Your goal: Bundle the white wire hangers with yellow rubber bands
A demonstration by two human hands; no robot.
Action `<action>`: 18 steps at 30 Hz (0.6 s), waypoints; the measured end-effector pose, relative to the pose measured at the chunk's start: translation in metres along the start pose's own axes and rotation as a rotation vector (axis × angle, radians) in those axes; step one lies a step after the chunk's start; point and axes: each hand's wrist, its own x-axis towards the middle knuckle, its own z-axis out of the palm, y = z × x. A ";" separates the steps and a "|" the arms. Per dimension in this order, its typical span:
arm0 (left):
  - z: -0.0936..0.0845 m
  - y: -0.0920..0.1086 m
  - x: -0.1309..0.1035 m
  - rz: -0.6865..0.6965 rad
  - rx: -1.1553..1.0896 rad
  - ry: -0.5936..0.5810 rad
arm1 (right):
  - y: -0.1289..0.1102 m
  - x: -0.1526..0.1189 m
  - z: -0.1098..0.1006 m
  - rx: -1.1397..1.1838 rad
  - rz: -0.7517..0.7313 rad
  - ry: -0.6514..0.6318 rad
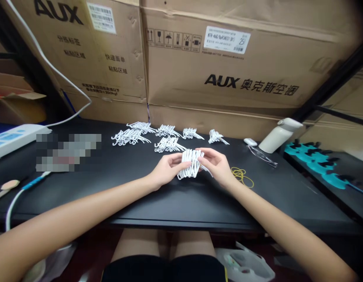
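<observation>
Between your left hand [166, 169] and right hand [219, 166], just above the front half of the table [158, 203], sits one bundle of white bent rods [189, 166]. Each grip is closed on it, left and right; your fingers cover both ends, so its rods can't be counted exactly. Some fingertips are hidden behind it. Pixelation hides whatever lies on the left of the table, and the shelf frame cuts across the view of the turquoise piece [316, 164] at the right.

Beyond your hands you have about six piles of similar rods: two overlapping at the left [130, 135], two in the middle [169, 144], one further right [192, 133] and one at the right end [217, 136]. Their tangled rods are too fine to count. Several yellow rubber bands [242, 177] overlap just beside your right forearm.

Two large cardboard boxes, left [111, 47] and right [228, 66], wall off the back. You also have one white bottle [281, 135], one pair of glasses [262, 155] and one small white case [250, 142] at the right, and one power strip [18, 137] at the left.
</observation>
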 end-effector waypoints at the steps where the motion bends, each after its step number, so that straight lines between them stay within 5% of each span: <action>1: -0.001 0.001 0.001 0.001 0.009 0.019 | 0.000 0.000 0.001 0.020 0.013 -0.005; 6: -0.007 0.003 0.004 -0.024 0.059 0.102 | 0.000 0.003 0.000 0.075 0.109 -0.009; 13: -0.011 0.001 0.006 -0.045 -0.037 0.012 | 0.005 0.009 -0.006 0.163 0.195 0.092; 18: -0.013 -0.001 0.007 -0.066 0.015 0.002 | 0.006 0.009 -0.009 0.050 0.130 0.030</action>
